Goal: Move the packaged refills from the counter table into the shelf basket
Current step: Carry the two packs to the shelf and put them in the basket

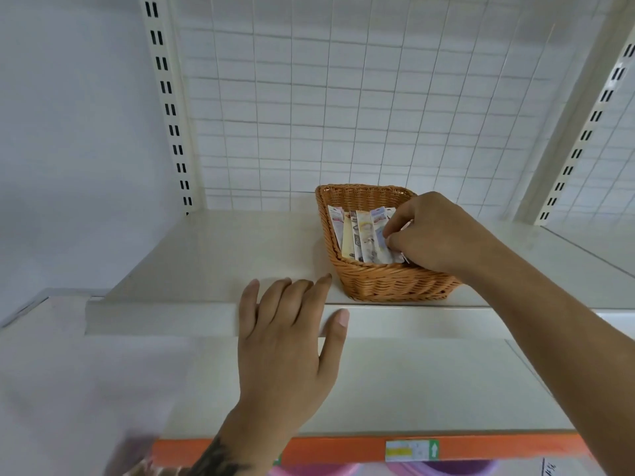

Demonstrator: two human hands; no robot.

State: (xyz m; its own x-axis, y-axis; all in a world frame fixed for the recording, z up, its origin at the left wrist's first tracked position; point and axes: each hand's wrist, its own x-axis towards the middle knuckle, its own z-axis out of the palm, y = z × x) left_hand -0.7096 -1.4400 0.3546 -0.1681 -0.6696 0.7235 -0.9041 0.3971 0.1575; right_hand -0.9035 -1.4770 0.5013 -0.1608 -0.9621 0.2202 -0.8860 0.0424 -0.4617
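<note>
On the white shelf (pixel 213 249), right hand (pixel 436 235) pinches refills (pixel 364 235) in the basket (pixel 388 283); left hand (pixel 285 334) lies spread.

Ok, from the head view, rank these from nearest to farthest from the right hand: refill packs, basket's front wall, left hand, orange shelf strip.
1. Refill packs: in the basket, fingers of the right hand on them.
2. Basket's front wall: just below that hand.
3. Left hand: lower left, resting on the shelf edge.
4. Orange shelf strip: at the bottom of the view.
</note>
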